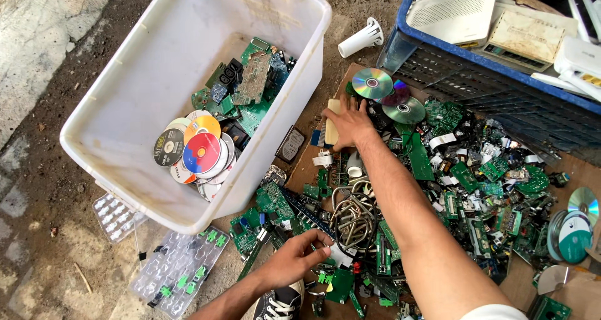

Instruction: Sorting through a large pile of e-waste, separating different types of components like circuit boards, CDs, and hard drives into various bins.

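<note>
My right hand (pixel 348 124) reaches far forward and lies palm down, fingers spread, on a pale flat piece (pixel 330 131) beside three shiny discs (pixel 387 93) at the back of a heap of green circuit boards (pixel 476 182). My left hand (pixel 295 259) is low in the picture, fingers curled over small green parts and a white scrap near a bundle of grey cables (pixel 354 215). Whether it grips anything is unclear. A white plastic tub (pixel 125 107) to the left holds several discs (pixel 194 151) and circuit boards (pixel 250 76).
A blue crate (pixel 476 76) with white router boxes (pixel 460 10) stands at the back right. A white plastic tube (pixel 361 38) lies on the dirt. Clear blister trays (pixel 178 270) lie by the tub. More discs (pixel 576 229) sit at the right. My shoe (pixel 280 304) shows below.
</note>
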